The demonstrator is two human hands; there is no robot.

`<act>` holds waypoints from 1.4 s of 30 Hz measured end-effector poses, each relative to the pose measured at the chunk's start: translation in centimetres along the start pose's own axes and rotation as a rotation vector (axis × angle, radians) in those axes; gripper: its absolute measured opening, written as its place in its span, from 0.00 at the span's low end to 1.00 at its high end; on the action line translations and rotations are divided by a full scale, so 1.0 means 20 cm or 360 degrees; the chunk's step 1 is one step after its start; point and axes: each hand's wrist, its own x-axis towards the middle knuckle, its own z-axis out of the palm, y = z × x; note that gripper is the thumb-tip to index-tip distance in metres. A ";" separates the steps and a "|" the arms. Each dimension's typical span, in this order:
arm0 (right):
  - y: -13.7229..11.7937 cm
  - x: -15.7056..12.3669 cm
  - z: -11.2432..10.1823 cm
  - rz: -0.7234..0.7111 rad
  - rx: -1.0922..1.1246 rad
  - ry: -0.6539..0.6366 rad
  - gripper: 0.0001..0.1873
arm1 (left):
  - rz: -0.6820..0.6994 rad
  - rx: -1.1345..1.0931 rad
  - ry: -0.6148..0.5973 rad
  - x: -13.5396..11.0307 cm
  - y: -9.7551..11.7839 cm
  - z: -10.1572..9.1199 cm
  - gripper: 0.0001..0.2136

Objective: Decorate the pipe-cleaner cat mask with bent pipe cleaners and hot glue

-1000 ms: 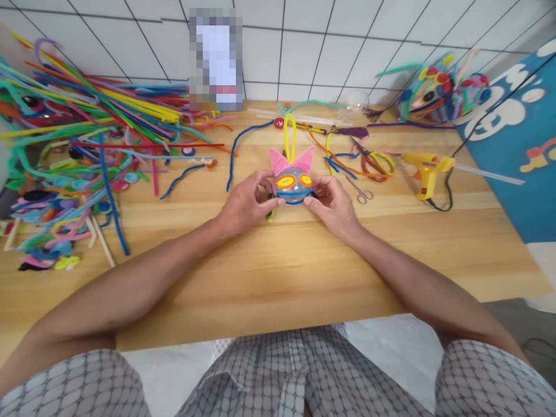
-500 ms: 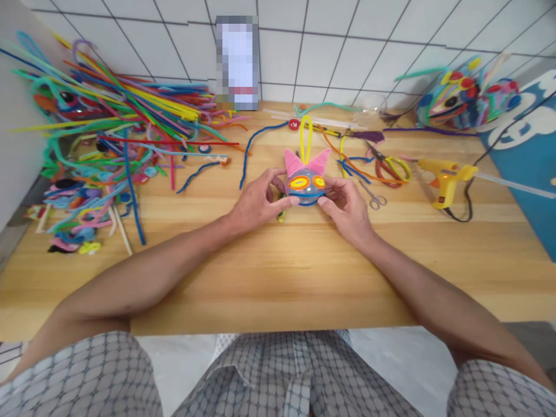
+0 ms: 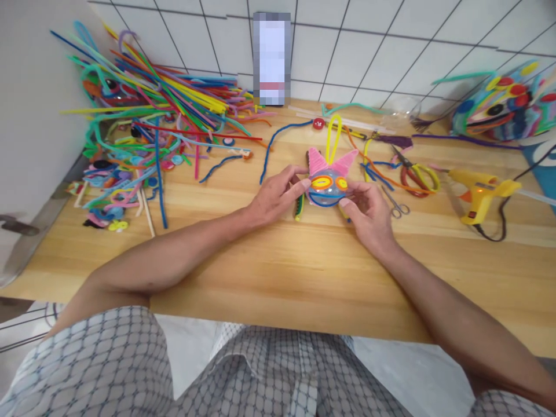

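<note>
Plainly, the ornament [image 3: 326, 185] sat low over the wooden tabletop [image 3: 282, 272], pinched from both sides. The left hand [image 3: 278, 194] gripped its left edge with thumb and fingertips, and the right hand [image 3: 369, 214] clasped its right and lower edge. That two-sided hold seemed meant to steady a light, round thing and turn its face up toward the person.

It was a domed, glossy, bluish shape. Fuzzy coiled pipe cleaner formed two orange-and-yellow eyes, a blue wire outlined the mouth, and two pink triangular ears stood on top. A thin yellow loop [image 3: 333, 133] rose behind the ears.

Tools lay to the right of the ornament, likely within easy reach: small steel scissors [image 3: 395, 202], a larger pair with red and yellow handles [image 3: 414, 174], and beyond them a yellow glue gun [image 3: 482, 194] with its dark cord. Far left of the ornament spread a loose heap of pipe cleaners [image 3: 174, 110], soft, bristly and many-coloured. A short green and yellow piece [image 3: 299, 207] lay just beside the ornament, under the left fingers.
</note>
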 end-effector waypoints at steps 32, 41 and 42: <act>-0.01 -0.01 -0.01 -0.0051 0.0012 -0.0010 0.21 | -0.0814 0.1304 0.0549 -0.21 -0.14 -1.12 0.23; 0.02 0.00 -0.02 -0.0042 -0.0017 0.0050 0.20 | -0.1034 0.1530 0.0458 -0.14 -0.17 -1.06 0.20; 0.02 0.00 -0.02 -0.0046 -0.0020 0.0060 0.20 | -0.1063 0.1546 0.0417 -0.13 -0.14 -1.05 0.20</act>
